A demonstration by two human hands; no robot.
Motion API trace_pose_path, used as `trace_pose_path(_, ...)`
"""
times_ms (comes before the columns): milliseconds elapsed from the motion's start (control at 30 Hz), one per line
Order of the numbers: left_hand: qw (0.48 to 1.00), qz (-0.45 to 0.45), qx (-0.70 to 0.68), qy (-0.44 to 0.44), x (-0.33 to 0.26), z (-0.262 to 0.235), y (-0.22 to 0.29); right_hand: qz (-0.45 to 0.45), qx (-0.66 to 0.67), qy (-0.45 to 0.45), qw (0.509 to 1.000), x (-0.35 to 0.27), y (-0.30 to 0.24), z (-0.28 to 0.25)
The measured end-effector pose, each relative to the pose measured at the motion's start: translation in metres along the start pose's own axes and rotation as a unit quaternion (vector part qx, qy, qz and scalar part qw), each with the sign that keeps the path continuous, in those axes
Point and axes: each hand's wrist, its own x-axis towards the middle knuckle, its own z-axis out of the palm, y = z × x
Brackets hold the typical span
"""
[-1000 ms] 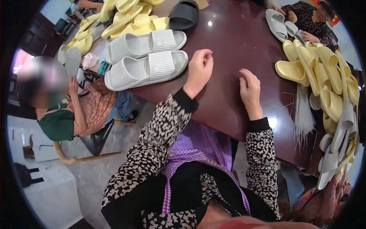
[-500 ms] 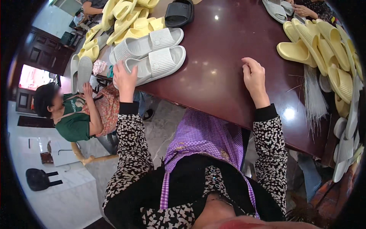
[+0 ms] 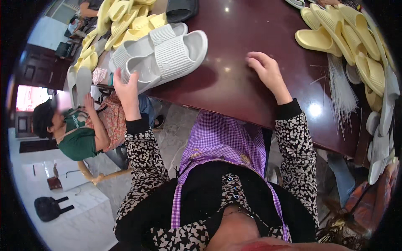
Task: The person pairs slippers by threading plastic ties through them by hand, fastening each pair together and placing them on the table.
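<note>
Head view: at upper left, the left hand (image 3: 127,90) pinches the left end of the near grey slipper (image 3: 169,62), probably light, bendy foam best held along its sides, pale, ribbed and wide-strapped, while right of centre the right hand (image 3: 268,74) hovers empty, fingers loosely bent.

Items seen only in part.
Farther light-grey ribbed slipper (image 3: 161,34): partly hidden behind nearer light-grey ribbed slipper (image 3: 172,58). Black wide-strapped slipper (image 3: 182,10): cropped by top edge. Pale grey slipper (image 3: 296,3), upper right: mostly cut off.
</note>
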Motion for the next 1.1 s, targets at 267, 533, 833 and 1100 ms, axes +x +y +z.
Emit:
trace_pose_path(267,0.994,0.063,-0.082,-0.04,-0.047,0.091,0.088,0.108,0.287,-0.069,0.949,0.003,-0.019,0.008)
trace_pose_path(533,0.987,0.16,-0.016,-0.026,-0.027,0.095,0.099,0.151,0.289,0.102,0.94,0.03,0.009,-0.029)
trace_pose_path(833,0.915,0.323,-0.053,-0.237,0.01,0.047,0.13,0.095,0.393,0.261,0.876,0.04,0.036,-0.13)
trace_pose_path(1100,0.774,0.526,0.003,-0.353,0.02,0.089,0.211,0.128,0.099,0.094,0.982,0.062,-0.021,-0.125)
